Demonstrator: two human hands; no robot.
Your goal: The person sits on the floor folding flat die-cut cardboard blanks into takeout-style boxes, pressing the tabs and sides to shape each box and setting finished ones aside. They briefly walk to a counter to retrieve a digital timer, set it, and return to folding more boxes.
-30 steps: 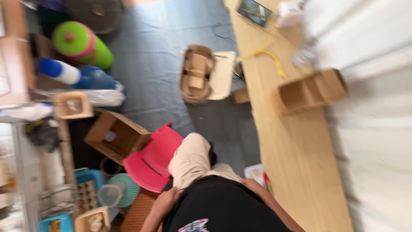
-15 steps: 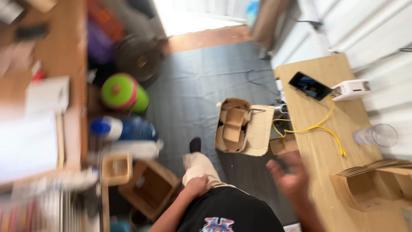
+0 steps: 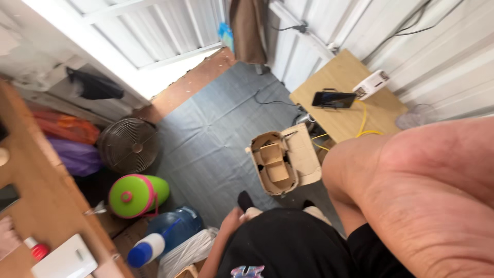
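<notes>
Floor space dominates the view: a grey mat (image 3: 206, 139) spreads open from the bright doorway down to the person's feet, with bare room across its middle. On the mat, just ahead of the feet, sits a cardboard model (image 3: 280, 162), a rounded open shell with small inner partitions and a flat flap on its right, lying beside the near corner of a wooden table (image 3: 342, 85) without clearly touching it. The left hand (image 3: 232, 221) rests low against the person's own light trouser leg, near the black shirt; its fingers are hidden, so how far it is open cannot be told, and nothing shows in its grip. The right arm (image 3: 427, 201) fills the lower right corner very close to the camera; its hand is out of view. On the table lie a dark phone (image 3: 333, 99) and a white box (image 3: 371, 84) near the far edge, with a yellow cable (image 3: 363, 121) trailing off the front edge. Along the mat's left border stand a round fan (image 3: 128, 145), a green and pink jug (image 3: 138, 194) and a blue water bottle (image 3: 164, 234), crowding that side.
</notes>
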